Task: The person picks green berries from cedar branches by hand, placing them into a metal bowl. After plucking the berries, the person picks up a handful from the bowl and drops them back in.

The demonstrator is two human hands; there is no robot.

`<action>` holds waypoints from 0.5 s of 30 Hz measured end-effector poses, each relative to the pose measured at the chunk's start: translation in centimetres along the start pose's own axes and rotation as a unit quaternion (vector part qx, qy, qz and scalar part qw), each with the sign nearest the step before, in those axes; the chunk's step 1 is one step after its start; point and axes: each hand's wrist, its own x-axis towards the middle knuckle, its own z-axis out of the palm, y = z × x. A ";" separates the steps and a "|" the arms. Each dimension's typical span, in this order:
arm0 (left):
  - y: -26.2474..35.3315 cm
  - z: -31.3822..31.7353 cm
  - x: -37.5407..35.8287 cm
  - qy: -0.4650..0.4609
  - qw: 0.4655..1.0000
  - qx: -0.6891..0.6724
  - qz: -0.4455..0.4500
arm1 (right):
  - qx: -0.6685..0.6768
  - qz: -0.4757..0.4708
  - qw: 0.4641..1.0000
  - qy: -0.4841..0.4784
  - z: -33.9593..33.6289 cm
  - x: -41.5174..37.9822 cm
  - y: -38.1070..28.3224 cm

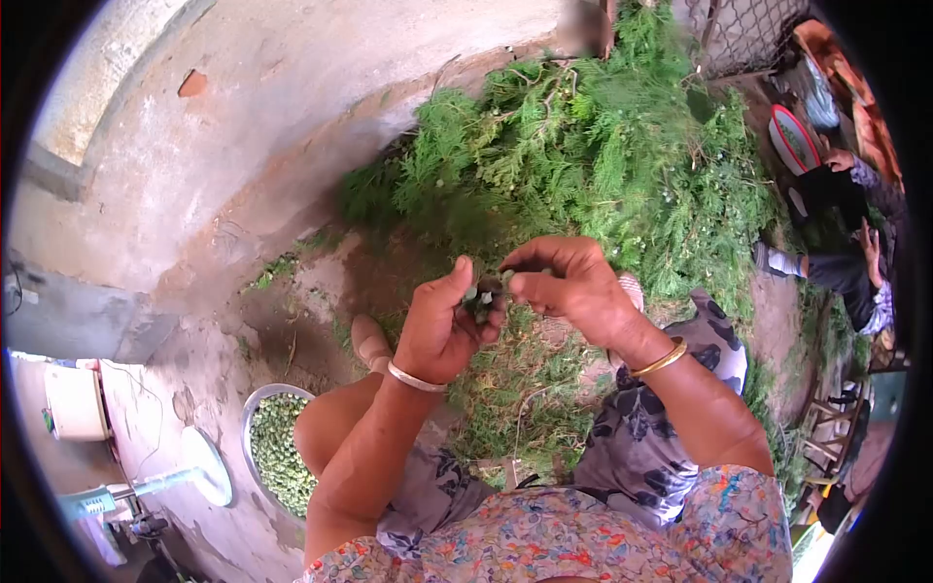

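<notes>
A: Largest first. Heap of cut green branches [593, 146], filling upper centre to right of frame, spilling down toward centre. Bare earth and plastered wall [292, 87] across upper left.

B: Noted. Next down?

A: Metal bowl [255, 408] at lower left, holding small green pods [280, 457]. White pedestal fan [199, 471] lying just left of it. Another person [846, 243] at far right edge, well apart, busy with own greenery.

B: Hands?

A: Left hand [442, 325] at centre, silver bangle [413, 377] on wrist, fingers curled, thumb pressed onto a small green sprig [483, 299]. Right hand [573, 282] just right of it, gold bangle [661, 360] on wrist, thumb and forefinger pinched together at the sprig's upper right end.

B: Key relation?

A: Sprig sits between both hands, touching both, above the lap. Mostly hidden; long axis not certain, seemingly running left-to-right from one pinch to the other. Cradled more by left hand; right only at the tip. Bowl below and left of left hand, nearer that side.
</notes>
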 end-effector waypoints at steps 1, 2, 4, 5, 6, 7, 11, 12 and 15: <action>0.2 -0.2 0.1 -0.007 1.000 -0.006 0.011 | -0.001 0.000 1.000 -0.003 -0.1 0.2 0.0; 0.4 -0.4 0.0 -0.005 1.000 -0.007 0.013 | 0.094 0.057 0.994 0.004 -0.3 0.5 -0.1; 0.6 -0.4 -0.2 -0.042 0.995 -0.085 0.018 | 0.185 0.115 0.976 0.011 -0.4 0.8 -0.1; 0.7 -0.2 -0.4 -0.042 0.995 -0.087 0.019 | 0.205 0.112 0.972 0.008 -0.3 0.9 -0.2; 0.9 0.1 -0.7 -0.052 0.993 -0.103 0.021 | 0.226 0.109 0.968 0.007 -0.3 1.0 -0.2; 0.9 0.4 -0.9 -0.062 0.991 -0.120 0.022 | 0.247 0.107 0.963 0.005 -0.3 1.0 -0.3; 0.8 0.0 -1.3 -0.065 0.994 -0.086 0.033 | -0.012 -0.007 0.998 0.054 1.0 1.3 0.7; 0.8 -0.1 -1.4 -0.069 0.995 -0.052 0.049 | -0.046 -0.028 0.998 0.036 1.1 1.2 0.6; 0.5 -0.2 -1.4 -0.046 0.997 -0.007 0.066 | -0.149 -0.055 0.987 0.032 1.7 1.4 1.8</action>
